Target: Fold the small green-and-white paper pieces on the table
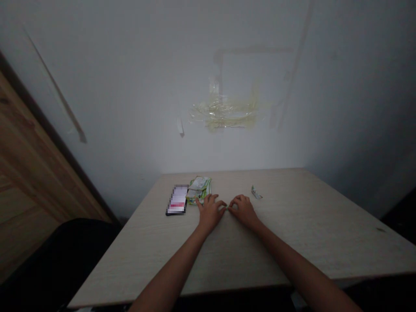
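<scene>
The left hand (211, 212) and right hand (242, 211) nearly meet above the table (234, 255), each pinched narrow on a small pale-green piece (226, 207) between their fingertips. The handling looks unfinished: the piece is in both grips, green-and-white packets (199, 185) lie just beyond the left hand, and a slim wrapper (256, 192) lies apart, beyond the right. The piece is too tiny to be sure, but its long axis seems to run hand to hand; the wrapper slants, near end rightward.
</scene>
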A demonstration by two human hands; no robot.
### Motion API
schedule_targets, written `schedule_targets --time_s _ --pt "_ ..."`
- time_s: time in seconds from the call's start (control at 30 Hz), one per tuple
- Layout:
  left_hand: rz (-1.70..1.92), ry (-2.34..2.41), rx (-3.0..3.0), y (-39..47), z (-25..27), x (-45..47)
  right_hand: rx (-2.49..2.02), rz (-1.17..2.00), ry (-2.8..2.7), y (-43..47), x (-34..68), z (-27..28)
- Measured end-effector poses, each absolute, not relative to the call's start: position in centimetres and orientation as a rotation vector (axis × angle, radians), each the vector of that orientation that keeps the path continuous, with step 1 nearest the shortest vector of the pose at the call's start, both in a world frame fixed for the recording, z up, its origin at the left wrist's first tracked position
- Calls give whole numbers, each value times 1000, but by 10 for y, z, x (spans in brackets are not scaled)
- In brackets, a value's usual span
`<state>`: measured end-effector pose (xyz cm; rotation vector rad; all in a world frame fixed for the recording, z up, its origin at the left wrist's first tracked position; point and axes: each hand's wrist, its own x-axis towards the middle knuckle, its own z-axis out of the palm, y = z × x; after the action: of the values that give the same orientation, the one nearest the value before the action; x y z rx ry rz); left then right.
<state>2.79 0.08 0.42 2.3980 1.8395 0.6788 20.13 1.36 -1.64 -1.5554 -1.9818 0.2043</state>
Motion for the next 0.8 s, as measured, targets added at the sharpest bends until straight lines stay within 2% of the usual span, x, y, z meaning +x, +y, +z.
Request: schedule_targets --time_s 0.8 --pt "607 1809 2380 10 3 27 -1569 253 -1948 20 201 -18"
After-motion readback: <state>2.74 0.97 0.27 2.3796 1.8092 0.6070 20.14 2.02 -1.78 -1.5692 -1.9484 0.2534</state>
